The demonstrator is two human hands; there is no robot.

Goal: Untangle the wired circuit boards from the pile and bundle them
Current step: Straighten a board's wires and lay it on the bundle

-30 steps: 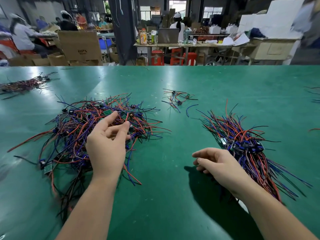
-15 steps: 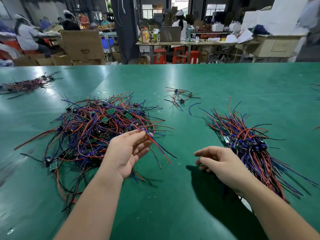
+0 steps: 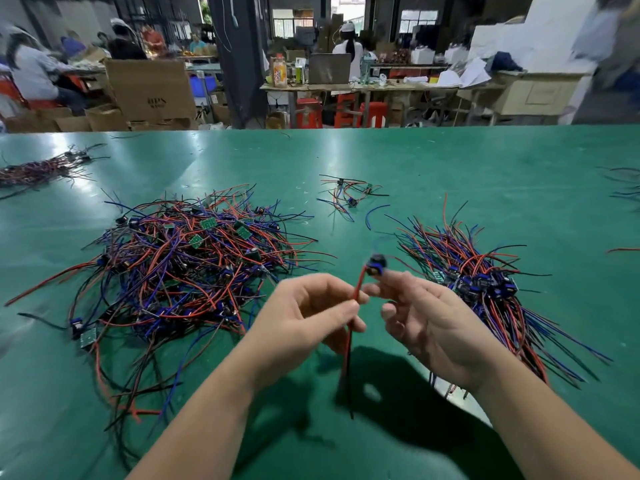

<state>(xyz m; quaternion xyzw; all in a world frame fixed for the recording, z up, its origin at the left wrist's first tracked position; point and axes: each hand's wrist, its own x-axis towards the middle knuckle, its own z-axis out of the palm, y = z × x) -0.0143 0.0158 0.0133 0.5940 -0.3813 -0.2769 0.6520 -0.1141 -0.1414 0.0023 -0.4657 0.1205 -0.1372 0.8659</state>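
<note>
Wired circuit board hung above the table between pile and bundle; left hand pinched its red wire, right hand fingers gripped the board. Wires needed gentle straightening first, I judged.

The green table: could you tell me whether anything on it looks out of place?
Yes. A small cluster of wired boards lies apart at the far middle, between the tangled pile and the aligned bundle, with one loose blue wire beside it. They belong to neither heap. Nothing looks damaged.
</note>
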